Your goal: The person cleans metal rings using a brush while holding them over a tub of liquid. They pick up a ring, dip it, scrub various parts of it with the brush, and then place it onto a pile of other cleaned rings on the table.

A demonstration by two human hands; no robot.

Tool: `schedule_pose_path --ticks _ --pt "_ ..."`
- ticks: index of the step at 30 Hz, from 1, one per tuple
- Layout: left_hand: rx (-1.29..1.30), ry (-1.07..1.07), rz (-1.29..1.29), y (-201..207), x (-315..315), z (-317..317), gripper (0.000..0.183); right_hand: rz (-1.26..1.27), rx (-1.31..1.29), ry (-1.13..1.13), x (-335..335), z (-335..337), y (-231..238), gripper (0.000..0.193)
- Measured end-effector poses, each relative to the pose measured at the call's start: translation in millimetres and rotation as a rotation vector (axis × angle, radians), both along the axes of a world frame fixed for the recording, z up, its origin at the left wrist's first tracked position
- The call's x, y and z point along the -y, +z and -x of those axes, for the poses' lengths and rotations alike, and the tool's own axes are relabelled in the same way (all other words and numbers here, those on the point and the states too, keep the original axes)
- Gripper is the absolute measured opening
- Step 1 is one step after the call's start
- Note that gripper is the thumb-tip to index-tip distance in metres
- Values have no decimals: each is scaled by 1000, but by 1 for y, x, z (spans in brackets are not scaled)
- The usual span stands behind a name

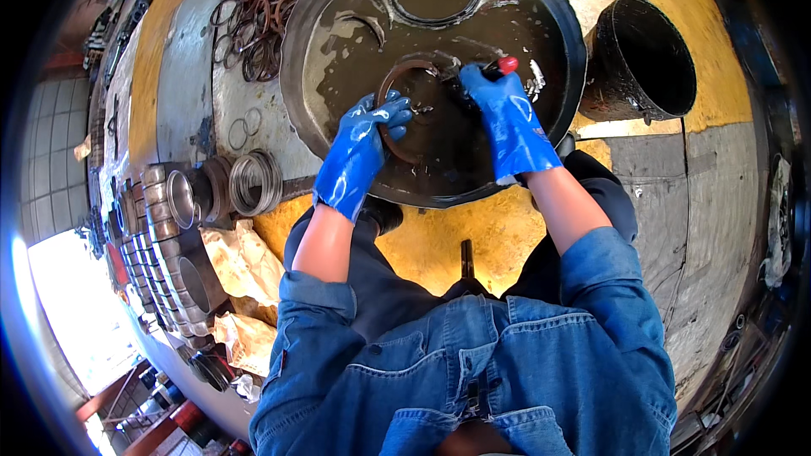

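Note:
My left hand (363,137), in a wet blue rubber glove, is closed around the lower left side of a rust-brown metal ring (390,83). The ring is tilted over a wide round pan (297,51) of murky dark liquid. My right hand (505,118), gloved the same way, grips a red-handled brush (508,65). Its red end pokes out above my fist, while the dark working end is at the ring's upper right edge, partly hidden by the glove. Another large ring (435,20) lies in the shallow liquid at the pan's far side, with a curved piece (367,27) to its left.
Many rusty rings (269,13) are heaped left of the pan. Nearer sit a stack of thin metal rings (256,182), rows of metal cylinders (165,245) and brown paper (243,262). A black bucket (639,59) stands at right. Worn yellow and grey boards make up the floor.

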State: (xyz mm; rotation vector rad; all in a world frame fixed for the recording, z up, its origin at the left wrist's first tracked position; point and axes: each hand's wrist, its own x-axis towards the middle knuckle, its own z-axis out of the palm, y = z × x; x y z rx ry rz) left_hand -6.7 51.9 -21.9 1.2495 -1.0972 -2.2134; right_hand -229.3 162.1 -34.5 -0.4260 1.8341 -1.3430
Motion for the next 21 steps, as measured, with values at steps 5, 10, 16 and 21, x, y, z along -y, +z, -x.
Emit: schedule_pose_path --ticks 5,10,16,21 --pt "-15 170 -263 11 -6 23 44 489 464 41 3 -20 19 36" --pt "-150 134 -196 -14 -2 13 48 324 522 170 3 -47 33 29" --pt "-131 124 -185 -21 2 6 49 -53 31 575 -21 -52 29 30" --pt "-57 123 -164 -5 -6 14 46 -308 -189 641 -41 -40 24 37"
